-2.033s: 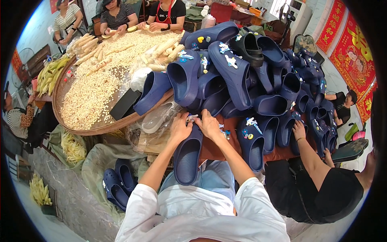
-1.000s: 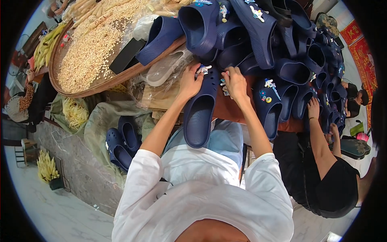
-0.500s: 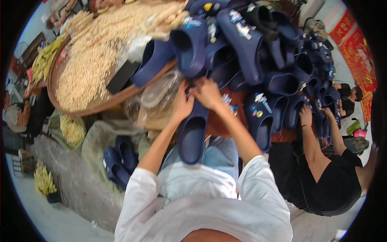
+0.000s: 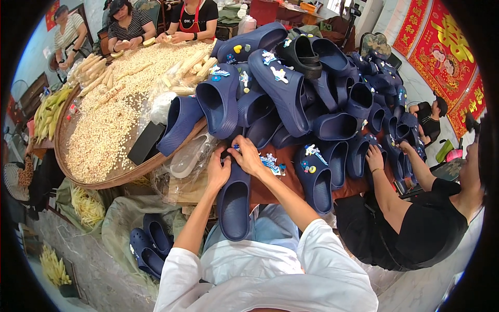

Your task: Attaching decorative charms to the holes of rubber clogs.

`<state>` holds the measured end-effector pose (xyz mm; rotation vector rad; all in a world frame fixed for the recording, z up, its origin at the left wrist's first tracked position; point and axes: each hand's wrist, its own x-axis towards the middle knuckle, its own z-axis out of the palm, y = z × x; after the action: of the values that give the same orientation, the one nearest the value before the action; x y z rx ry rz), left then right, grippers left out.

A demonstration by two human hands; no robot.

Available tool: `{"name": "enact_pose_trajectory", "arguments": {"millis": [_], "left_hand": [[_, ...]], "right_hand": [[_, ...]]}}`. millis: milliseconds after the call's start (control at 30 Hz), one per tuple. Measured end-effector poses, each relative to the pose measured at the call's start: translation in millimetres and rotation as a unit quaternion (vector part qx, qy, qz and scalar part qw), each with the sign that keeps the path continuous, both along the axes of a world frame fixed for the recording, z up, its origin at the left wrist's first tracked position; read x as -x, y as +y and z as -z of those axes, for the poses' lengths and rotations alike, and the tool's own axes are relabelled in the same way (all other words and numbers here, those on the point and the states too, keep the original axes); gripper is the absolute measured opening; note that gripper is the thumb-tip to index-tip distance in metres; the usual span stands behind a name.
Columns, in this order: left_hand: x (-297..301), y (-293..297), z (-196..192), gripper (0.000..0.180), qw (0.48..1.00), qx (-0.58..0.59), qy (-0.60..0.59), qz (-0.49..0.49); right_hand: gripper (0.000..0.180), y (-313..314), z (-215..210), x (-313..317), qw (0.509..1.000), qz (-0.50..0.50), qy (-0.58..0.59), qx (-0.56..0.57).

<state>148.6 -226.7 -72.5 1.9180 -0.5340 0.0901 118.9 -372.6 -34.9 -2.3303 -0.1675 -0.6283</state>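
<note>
A navy foam clog (image 4: pixel 234 205) lies in front of me, its open heel toward my body. My left hand (image 4: pixel 219 170) is closed round the left side of its toe. From the right, my right hand (image 4: pixel 247 156) bends over the same toe, with its fingertips pinched on a small blue piece that is mostly hidden. Just right of that hand are colourful shoe charms (image 4: pixel 272 164) on the brown table cover (image 4: pixel 283 192). Another navy clog with charms fixed on its toe (image 4: pixel 314 177) sits farther right.
Beyond my hands rises a heap of navy clogs (image 4: pixel 280 93). At left is a round tray (image 4: pixel 78 177) of pale kernels, with a black box (image 4: pixel 147 143) on its edge. A co-worker in black (image 4: pixel 410 218) handles clogs at right. Two clogs (image 4: pixel 150 244) lie low at left.
The view has tilted up, so the table sits lower in the picture and people at the far side show. Both my hands stay at the clog's toe, with fingers slightly shifted.
</note>
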Motion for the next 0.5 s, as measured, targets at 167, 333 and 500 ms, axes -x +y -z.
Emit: {"name": "enact_pose_trajectory", "arguments": {"millis": [167,333,500], "left_hand": [[-3,3,4,0.051,1.0,-0.001,0.008,-0.023],[-7,4,2,0.044,0.996,-0.065,0.048,-0.026],[0,2,-5,0.037,0.989,-0.135,0.035,-0.053]], "right_hand": [[0.024,-5,-1,17,0.992,0.106,-0.022,-0.066],[0.023,-37,0,57,0.98,0.18,0.032,0.076],[0.021,-23,-10,73,0.966,0.206,-0.008,0.159]]}}
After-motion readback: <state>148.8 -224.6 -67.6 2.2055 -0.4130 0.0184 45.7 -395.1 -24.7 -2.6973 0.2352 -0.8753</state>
